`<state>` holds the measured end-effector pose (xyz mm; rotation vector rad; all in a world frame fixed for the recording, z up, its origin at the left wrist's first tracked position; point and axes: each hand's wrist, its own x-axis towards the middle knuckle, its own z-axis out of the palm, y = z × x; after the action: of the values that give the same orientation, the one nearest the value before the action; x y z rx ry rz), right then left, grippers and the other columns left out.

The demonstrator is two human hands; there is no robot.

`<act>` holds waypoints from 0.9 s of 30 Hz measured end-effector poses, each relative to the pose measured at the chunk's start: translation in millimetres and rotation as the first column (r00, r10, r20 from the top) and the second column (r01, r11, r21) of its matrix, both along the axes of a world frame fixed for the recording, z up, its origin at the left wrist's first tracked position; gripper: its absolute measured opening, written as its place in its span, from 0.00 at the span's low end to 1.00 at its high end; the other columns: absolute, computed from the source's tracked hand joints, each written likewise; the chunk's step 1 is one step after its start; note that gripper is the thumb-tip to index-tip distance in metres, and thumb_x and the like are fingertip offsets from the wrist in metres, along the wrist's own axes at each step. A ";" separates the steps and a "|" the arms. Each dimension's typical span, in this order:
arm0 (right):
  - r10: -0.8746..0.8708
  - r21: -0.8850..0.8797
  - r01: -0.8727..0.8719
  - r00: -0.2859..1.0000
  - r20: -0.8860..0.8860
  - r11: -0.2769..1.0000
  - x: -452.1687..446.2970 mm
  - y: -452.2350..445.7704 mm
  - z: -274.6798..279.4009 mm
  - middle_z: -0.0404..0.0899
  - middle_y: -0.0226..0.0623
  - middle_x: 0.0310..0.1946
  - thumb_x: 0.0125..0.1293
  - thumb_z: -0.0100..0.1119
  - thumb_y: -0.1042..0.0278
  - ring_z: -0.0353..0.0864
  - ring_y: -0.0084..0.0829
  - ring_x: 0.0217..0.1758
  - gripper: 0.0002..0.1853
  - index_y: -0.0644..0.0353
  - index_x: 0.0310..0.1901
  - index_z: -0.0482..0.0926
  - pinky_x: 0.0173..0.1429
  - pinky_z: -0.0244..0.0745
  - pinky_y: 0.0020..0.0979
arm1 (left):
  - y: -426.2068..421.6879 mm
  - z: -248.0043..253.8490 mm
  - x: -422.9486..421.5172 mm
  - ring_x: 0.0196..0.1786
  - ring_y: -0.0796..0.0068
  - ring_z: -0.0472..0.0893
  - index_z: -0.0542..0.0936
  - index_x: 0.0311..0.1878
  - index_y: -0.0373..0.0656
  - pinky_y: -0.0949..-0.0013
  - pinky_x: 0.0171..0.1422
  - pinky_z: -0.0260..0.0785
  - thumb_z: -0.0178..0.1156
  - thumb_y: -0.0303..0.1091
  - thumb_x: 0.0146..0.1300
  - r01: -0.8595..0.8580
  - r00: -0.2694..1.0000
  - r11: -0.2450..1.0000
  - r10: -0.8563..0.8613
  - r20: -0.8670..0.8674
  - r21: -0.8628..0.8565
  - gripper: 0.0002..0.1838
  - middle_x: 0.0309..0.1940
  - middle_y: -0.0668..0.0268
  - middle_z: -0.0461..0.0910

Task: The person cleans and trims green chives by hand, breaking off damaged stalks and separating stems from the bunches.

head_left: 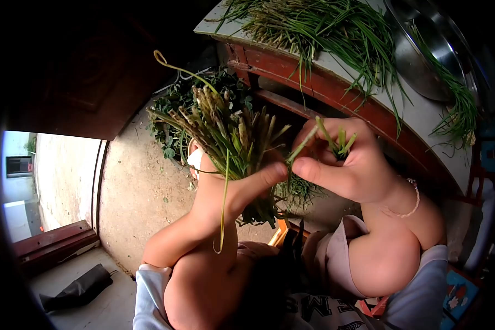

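Note:
My left hand (239,192) is closed around a thick bunch of chives (231,129), their pale and brownish stalk ends pointing up and away from me. One curled yellow strand sticks out of the bunch at the top, and another thin strand hangs down over my wrist. Close beside it, my right hand (357,170) pinches a chive stalk (305,144) between thumb and forefinger, near my left thumb. A few more short green chive ends (342,144) poke out from the curled fingers of that same hand.
A large pile of chives (324,27) lies on the white-topped table (456,159), next to a shiny metal bowl (423,60) with chives over its rim. Leafy greens (168,118) and green blades (300,192) are low down behind my hands. A doorway (66,181) stands at left.

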<state>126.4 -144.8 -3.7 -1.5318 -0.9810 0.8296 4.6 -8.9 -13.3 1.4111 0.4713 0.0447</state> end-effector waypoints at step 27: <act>-0.488 0.032 0.509 0.840 -0.235 0.860 29.1 -11.8 -5.4 0.68 0.20 0.17 0.52 0.56 0.72 0.64 0.13 0.21 0.04 0.60 0.23 0.73 0.28 0.58 0.16 | 5.9 -2.1 -1.2 0.26 0.81 0.74 0.75 0.30 0.36 0.78 0.30 0.66 0.60 0.23 0.46 0.001 1.000 0.995 0.002 -0.025 0.105 0.06 0.23 0.68 0.75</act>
<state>155.5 -156.6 -9.0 -1.4822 -0.4137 0.5502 3.4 -2.9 -15.3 1.5159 0.4961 0.0524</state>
